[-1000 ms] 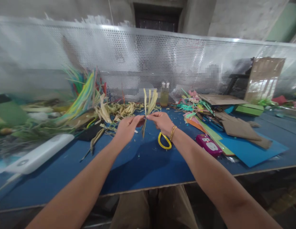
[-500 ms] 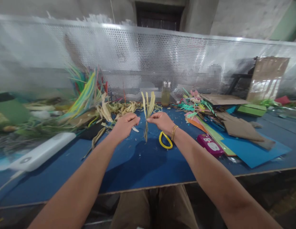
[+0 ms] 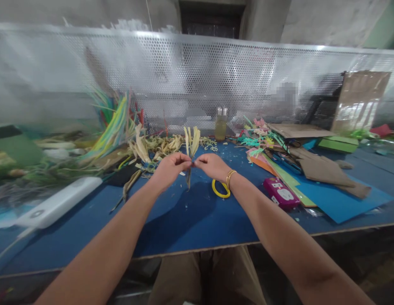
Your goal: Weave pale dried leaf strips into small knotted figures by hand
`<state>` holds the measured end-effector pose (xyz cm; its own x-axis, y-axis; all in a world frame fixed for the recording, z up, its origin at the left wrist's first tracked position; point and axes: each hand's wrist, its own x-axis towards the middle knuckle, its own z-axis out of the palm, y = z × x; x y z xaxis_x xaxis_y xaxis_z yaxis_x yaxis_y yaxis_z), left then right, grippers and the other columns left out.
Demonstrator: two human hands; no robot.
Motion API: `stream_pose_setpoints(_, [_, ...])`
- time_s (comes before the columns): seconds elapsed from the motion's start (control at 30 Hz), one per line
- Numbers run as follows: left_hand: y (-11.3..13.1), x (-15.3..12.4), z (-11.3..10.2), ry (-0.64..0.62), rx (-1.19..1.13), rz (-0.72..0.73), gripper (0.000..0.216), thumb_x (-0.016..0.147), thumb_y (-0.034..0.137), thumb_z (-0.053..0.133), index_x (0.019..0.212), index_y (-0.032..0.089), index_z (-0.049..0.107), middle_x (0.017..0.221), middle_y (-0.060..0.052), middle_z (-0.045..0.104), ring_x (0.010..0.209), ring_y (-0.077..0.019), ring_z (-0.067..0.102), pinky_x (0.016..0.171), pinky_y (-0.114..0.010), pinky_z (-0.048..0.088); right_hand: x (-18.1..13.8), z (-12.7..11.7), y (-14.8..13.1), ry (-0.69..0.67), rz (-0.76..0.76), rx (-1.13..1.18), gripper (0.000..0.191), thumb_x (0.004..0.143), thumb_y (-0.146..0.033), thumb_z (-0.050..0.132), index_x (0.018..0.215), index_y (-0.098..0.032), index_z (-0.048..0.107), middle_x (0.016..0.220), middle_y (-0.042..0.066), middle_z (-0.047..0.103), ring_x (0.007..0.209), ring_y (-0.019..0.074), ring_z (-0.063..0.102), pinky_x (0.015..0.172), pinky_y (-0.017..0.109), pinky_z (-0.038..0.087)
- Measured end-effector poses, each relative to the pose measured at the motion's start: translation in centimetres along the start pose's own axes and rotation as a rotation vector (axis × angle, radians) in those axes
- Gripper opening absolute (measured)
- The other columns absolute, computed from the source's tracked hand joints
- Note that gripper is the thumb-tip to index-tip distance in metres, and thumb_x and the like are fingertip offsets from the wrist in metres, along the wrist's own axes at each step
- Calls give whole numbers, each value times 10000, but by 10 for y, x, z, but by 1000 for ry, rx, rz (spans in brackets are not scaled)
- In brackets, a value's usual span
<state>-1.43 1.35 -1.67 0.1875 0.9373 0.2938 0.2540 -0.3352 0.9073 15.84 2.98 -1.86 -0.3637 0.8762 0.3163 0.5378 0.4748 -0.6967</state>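
Note:
My left hand [image 3: 169,167] and my right hand [image 3: 213,165] meet above the blue table [image 3: 190,216], both pinched on a small bundle of pale yellow dried leaf strips [image 3: 191,144]. The strips stand upright, fanning out above my fingers and hanging a little below them. A gold bracelet [image 3: 229,178] sits on my right wrist. Yellow-handled scissors [image 3: 218,189] lie on the table just under that wrist.
A heap of dried leaf strips [image 3: 159,146] and coloured straws [image 3: 112,127] lies at the back left. A small glass bottle [image 3: 220,123] stands by the perforated metal screen [image 3: 197,80]. Coloured paper sheets [image 3: 327,190], a pink box [image 3: 281,193] and a white device [image 3: 54,205] flank my arms.
My left hand let go of the bundle for a moment, then came back to pinch it beside my right hand. The bundle sits slightly lower and further left.

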Motion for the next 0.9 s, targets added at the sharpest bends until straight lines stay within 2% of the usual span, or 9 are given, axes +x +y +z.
stream_pose_setpoints(0.2, [-8,4,-1,-10,145,62,270,608,325,721,784,149,617,721,-23,647,657,-139,578,632,-267,460,-11,-8,-19,89,-196,-325,147,801,-246,575,736,-170,684,685,18,605,676,125,499,639,251,325])
stream_pose_setpoints(0.3, [-6,2,-1,1,297,122,213,627,314,691,748,151,627,667,-4,631,616,-131,549,581,-244,423,-13,-7,-25,104,-278,-345,145,804,-249,589,718,-170,674,723,27,597,733,135,509,678,254,344])
stream_pose_setpoints(0.4, [-3,-1,-1,31,403,176,122,660,271,635,681,151,630,623,9,608,610,-126,528,572,-235,399,-15,-10,-29,60,-389,-245,194,826,-298,589,704,-168,665,730,15,580,728,120,502,682,243,356])
stream_pose_setpoints(0.47, [-1,-1,-1,32,334,164,128,689,275,607,663,150,617,606,9,595,602,-124,528,576,-236,411,-14,-13,-29,57,-432,-170,289,880,-349,522,707,-164,664,725,12,568,713,112,496,674,239,360])
stream_pose_setpoints(0.53, [0,-2,0,14,189,103,165,715,312,609,682,150,609,613,3,600,599,-124,545,595,-245,443,-12,-16,-26,142,-407,-148,338,919,-349,452,737,-159,664,736,18,565,710,114,494,673,244,362])
stream_pose_setpoints(0.6, [1,-2,1,-2,64,36,197,717,351,636,715,155,611,643,-9,620,616,-129,572,628,-261,477,-9,-18,-19,253,-359,-183,234,899,-287,491,814,-164,671,790,25,582,729,122,501,694,253,370])
stream_pose_setpoints(0.63, [2,-2,1,-9,24,14,206,711,361,651,727,159,614,657,-14,629,626,-131,582,644,-269,488,-7,-18,-16,268,-354,-210,154,868,-249,539,871,-176,675,837,27,595,748,127,508,716,257,375])
stream_pose_setpoints(0.73, [5,-3,2,-29,-29,4,206,696,363,678,727,169,617,671,-22,639,632,-134,593,660,-281,500,-2,-16,-7,233,-382,-278,148,806,-180,610,933,-206,680,909,31,615,825,146,523,794,276,376])
stream_pose_setpoints(0.9, [5,-3,2,-41,-38,21,196,695,350,679,726,170,608,679,-20,634,641,-130,593,668,-282,498,-2,-12,-8,221,-371,-310,82,816,-214,595,795,-188,669,799,25,607,815,155,517,787,287,364])
